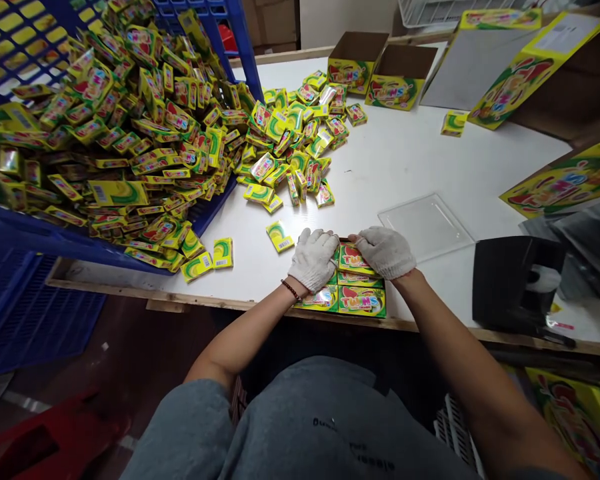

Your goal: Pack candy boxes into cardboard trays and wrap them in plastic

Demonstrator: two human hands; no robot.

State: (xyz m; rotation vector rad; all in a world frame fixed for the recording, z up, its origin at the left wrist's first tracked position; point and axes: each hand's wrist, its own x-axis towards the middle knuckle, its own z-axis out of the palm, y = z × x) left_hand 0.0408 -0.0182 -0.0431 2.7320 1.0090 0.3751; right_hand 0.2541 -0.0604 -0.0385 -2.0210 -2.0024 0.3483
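Small yellow-green TWINS boxes [361, 301] lie in neat rows in front of me, in what looks like a dark-edged tray at the table's front edge. My left hand [314, 259], in a white knit glove, is curled over the left boxes and hides most of what it grips. Opposite it, my right hand [386, 252], also gloved, has its fingers bent against an upper TWINS box [353, 260] and holds it at its far right edge. A loose box [279, 237] lies just beyond my left hand.
A blue crate [247, 53] on the left spills a heap of small boxes [300, 133] onto the white table [380, 167]. A clear plastic lid [427, 222] and a black tape dispenser [510, 287] are on the right. Open cartons [394, 92] stand behind.
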